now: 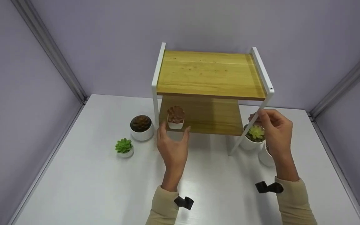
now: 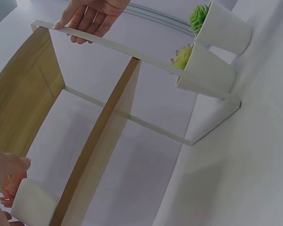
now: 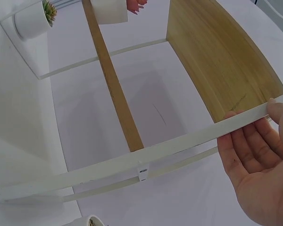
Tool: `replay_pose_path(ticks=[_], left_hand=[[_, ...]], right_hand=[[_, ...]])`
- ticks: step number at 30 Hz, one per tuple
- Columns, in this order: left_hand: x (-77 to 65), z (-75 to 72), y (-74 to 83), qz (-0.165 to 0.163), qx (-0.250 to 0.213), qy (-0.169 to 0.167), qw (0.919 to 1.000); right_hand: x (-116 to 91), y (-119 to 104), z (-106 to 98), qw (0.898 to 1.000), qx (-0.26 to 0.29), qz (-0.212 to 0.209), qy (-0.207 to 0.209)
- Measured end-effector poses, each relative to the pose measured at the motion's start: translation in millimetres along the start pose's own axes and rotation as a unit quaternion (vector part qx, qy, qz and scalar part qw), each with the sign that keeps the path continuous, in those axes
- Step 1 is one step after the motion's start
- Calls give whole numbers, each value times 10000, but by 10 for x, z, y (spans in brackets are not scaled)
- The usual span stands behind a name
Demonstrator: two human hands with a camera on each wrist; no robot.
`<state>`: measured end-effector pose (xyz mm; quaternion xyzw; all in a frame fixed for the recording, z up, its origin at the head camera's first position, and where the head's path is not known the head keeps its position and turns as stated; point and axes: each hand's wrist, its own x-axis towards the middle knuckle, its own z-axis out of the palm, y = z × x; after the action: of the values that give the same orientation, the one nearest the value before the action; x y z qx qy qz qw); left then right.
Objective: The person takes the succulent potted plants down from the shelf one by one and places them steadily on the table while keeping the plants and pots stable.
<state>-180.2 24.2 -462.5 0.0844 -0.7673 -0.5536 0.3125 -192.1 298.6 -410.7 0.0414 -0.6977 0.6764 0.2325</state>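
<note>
A small reddish-brown succulent in a white pot (image 1: 176,125) stands at the left end of the lower wooden board of a two-tier shelf (image 1: 211,75) with a white frame. Around that pot my left hand (image 1: 173,148) is spread, its fingers on the left side and its thumb apart from it on the right. In the left wrist view the potted plant (image 2: 35,203) is partly hidden by this hand. My right hand (image 1: 277,131) pinches the shelf's front right post, with the thumb in front and the fingers behind; the right wrist view shows this grip on the white bar (image 3: 179,141).
Left of the shelf, a dark brown succulent in a white pot (image 1: 142,134) and a green succulent (image 1: 124,145) stand on the white table (image 1: 105,193). At the right, beside the post, are a yellow-green succulent (image 1: 256,133) and another white pot (image 1: 265,156). Walls enclose the table.
</note>
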Motion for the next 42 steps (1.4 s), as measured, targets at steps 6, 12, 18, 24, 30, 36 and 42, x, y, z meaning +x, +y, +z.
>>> replay_pose_path(ticks=[6, 12, 18, 24, 30, 36, 42], left_hand=[[3, 60, -14, -170, 39, 115, 9998], [24, 132, -5, -334, 56, 361, 9988], [78, 204, 6, -321, 82, 483, 9983], [119, 242, 13, -303, 79, 480, 9984], [147, 258, 14, -342, 117, 508, 9981], [160, 271, 26, -414, 162, 458, 9980], [162, 281, 17, -434, 143, 463, 9979]], right_hand=[[1, 1, 10, 10000, 60, 17, 55], [3, 8, 4, 10000, 81, -1, 46], [1, 12, 1, 10000, 58, 21, 32], [2, 12, -3, 10000, 2, 56, 11], [-3, 14, 1, 9998, 193, 21, -7], [-7, 27, 4, 9993, 354, -62, -67], [-3, 36, -1, 9996, 261, -83, -43]])
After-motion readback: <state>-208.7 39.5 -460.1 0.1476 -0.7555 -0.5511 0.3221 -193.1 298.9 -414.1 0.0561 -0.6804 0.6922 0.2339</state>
